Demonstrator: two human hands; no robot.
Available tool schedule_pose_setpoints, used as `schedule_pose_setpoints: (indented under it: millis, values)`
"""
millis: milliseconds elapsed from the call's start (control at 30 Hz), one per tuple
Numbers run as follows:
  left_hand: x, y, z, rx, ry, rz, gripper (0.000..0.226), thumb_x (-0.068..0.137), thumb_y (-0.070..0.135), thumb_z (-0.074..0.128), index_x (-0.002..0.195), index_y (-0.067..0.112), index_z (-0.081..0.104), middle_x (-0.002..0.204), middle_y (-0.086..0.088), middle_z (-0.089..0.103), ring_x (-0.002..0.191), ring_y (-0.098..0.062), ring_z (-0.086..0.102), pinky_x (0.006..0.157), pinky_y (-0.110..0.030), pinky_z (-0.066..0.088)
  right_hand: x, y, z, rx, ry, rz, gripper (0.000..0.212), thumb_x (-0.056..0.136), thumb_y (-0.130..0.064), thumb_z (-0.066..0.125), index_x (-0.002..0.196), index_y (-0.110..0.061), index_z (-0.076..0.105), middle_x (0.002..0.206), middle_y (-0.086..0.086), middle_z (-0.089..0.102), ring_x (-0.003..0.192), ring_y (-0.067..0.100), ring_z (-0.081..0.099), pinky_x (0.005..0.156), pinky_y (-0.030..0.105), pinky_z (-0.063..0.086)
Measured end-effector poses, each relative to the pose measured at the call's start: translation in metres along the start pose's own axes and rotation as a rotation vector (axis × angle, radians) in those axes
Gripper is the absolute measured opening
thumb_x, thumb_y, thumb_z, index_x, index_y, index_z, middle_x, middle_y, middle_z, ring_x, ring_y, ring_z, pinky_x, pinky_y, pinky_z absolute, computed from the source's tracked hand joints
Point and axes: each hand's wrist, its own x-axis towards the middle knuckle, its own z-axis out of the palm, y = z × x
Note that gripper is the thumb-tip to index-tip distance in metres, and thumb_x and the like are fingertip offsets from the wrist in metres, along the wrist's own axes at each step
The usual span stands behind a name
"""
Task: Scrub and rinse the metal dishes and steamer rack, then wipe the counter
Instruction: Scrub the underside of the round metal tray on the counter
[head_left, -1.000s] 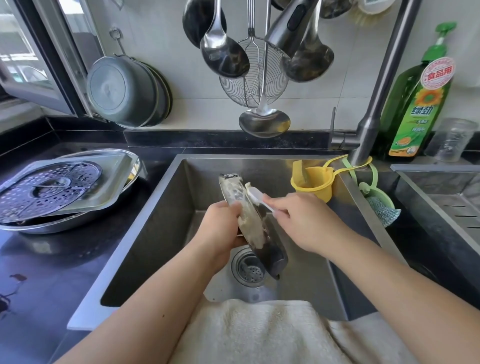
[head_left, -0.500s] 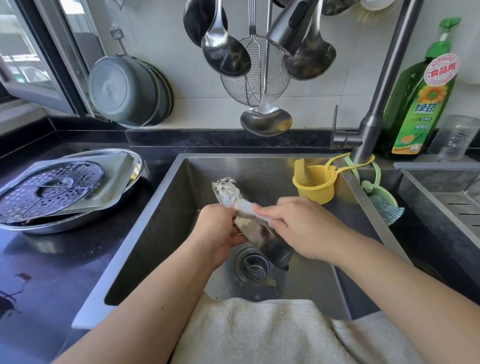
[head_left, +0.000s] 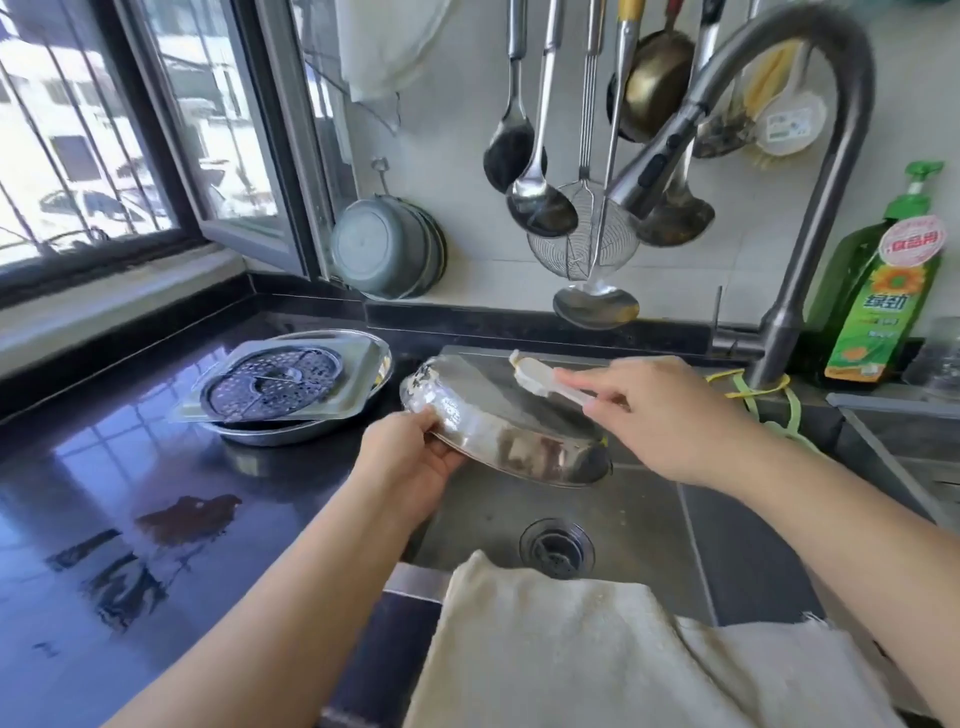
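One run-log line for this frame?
step: scrubbing | left hand: grips metal dish over sink | right hand: holds brush on dish | steamer rack: on counter

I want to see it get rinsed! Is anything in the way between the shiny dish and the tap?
Nothing visible blocks it. The left hand holds the metal dish over the sink, the right hand holds a white brush on it, and the faucet head hangs above in open air.

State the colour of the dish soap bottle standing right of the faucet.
Green, with a green pump top; the dish soap bottle shows in the head view.
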Motion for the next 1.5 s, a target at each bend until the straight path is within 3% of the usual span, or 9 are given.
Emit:
schedule_pose_setpoints:
  millis: [133, 367, 500, 667, 767, 900, 967, 1200, 1500]
  values:
    - [-0.045, 0.018, -0.042, -0.113, 0.040, -0.035, 0.024, 0.108, -0.001, 0.039, 0.117, -0.008, 0.061, 0.085, -0.019, 0.076, 0.070, -0.028, 0.076, 0.055, -0.043, 0.064, -0.020, -0.051, 0.001, 0.001, 0.049, -0.118, 0.045, 0.106, -0.030, 0.047, 0.142, -0.055, 0.046, 0.081, -0.016, 0.050, 0.076, 0.000, 0.047, 0.064, 0.019, 0.037]
    - [-0.111, 0.048, -0.122, -0.202, 0.031, 0.020, 0.030, 0.110, 0.006, 0.038, 0.125, -0.006, 0.061, 0.108, -0.022, 0.075, 0.094, -0.030, 0.074, 0.072, -0.045, 0.065, -0.067, -0.127, 0.053, 0.040, 0.035, -0.267, 0.048, 0.103, -0.032, 0.047, 0.143, -0.058, 0.044, 0.082, -0.013, 0.047, 0.082, 0.022, 0.058, 0.073, 0.041, 0.051]
    - [-0.131, 0.062, -0.170, -0.225, 0.128, 0.039, 0.031, 0.111, 0.008, 0.036, 0.128, -0.005, 0.058, 0.094, -0.020, 0.077, 0.076, -0.027, 0.078, 0.056, -0.035, 0.063, -0.080, -0.159, 0.073, 0.111, 0.046, -0.310, 0.047, 0.102, -0.031, 0.049, 0.144, -0.053, 0.046, 0.084, -0.010, 0.050, 0.081, 0.020, 0.057, 0.071, 0.043, 0.051]
    - [-0.132, 0.083, -0.207, -0.095, 0.254, -0.014, 0.045, 0.108, -0.003, 0.023, 0.144, -0.011, 0.047, 0.109, -0.027, 0.069, 0.094, -0.035, 0.066, 0.086, -0.045, 0.054, -0.087, -0.184, 0.103, 0.113, -0.049, -0.282, 0.047, 0.105, -0.029, 0.046, 0.147, -0.050, 0.044, 0.089, -0.008, 0.051, 0.088, 0.025, 0.059, 0.079, 0.042, 0.050]
    - [-0.135, 0.094, -0.207, 0.180, 0.274, -0.031, 0.036, 0.103, -0.006, 0.032, 0.131, -0.011, 0.055, 0.075, -0.019, 0.073, 0.066, -0.027, 0.069, 0.056, -0.035, 0.061, -0.096, -0.201, 0.122, 0.052, -0.085, -0.274, 0.050, 0.105, -0.028, 0.043, 0.150, -0.049, 0.037, 0.093, -0.007, 0.048, 0.093, 0.030, 0.061, 0.076, 0.039, 0.048]
    - [-0.133, 0.103, -0.210, 0.549, 0.220, -0.060, 0.060, 0.103, 0.006, 0.054, 0.155, 0.023, 0.028, 0.129, -0.014, 0.068, 0.078, -0.026, 0.074, 0.070, -0.042, 0.062, -0.115, -0.220, 0.139, -0.124, 0.012, -0.350, 0.062, 0.086, -0.012, 0.063, 0.138, -0.043, 0.048, 0.087, -0.005, 0.053, 0.064, 0.028, 0.065, 0.052, 0.038, 0.046]
    - [-0.134, 0.105, -0.208, 0.572, 0.184, -0.082, 0.069, 0.103, 0.011, 0.058, 0.155, 0.041, 0.024, 0.125, -0.007, 0.068, 0.086, -0.028, 0.073, 0.075, -0.044, 0.061, -0.112, -0.231, 0.148, -0.222, 0.041, -0.388, 0.066, 0.070, -0.008, 0.076, 0.128, -0.035, 0.064, 0.080, -0.003, 0.051, 0.050, 0.024, 0.059, 0.042, 0.032, 0.034]
    - [-0.126, 0.110, -0.210, 0.711, 0.108, -0.081, 0.034, 0.103, 0.018, 0.060, 0.132, 0.036, 0.055, 0.126, -0.004, 0.071, 0.072, -0.024, 0.075, 0.066, -0.038, 0.063, -0.118, -0.236, 0.151, -0.293, 0.056, -0.361, 0.064, 0.058, -0.005, 0.081, 0.116, -0.032, 0.074, 0.076, -0.004, 0.031, 0.041, 0.024, 0.052, 0.042, 0.030, 0.022]
    - [-0.119, 0.102, -0.214, 0.712, 0.147, -0.018, 0.030, 0.102, 0.023, 0.062, 0.129, 0.035, 0.059, 0.121, -0.002, 0.073, 0.077, -0.027, 0.076, 0.067, -0.038, 0.062, -0.117, -0.252, 0.166, -0.331, 0.114, -0.371, 0.047, 0.060, -0.007, 0.081, 0.104, -0.020, 0.078, 0.077, 0.004, 0.054, 0.036, 0.026, 0.052, 0.032, 0.033, 0.034]
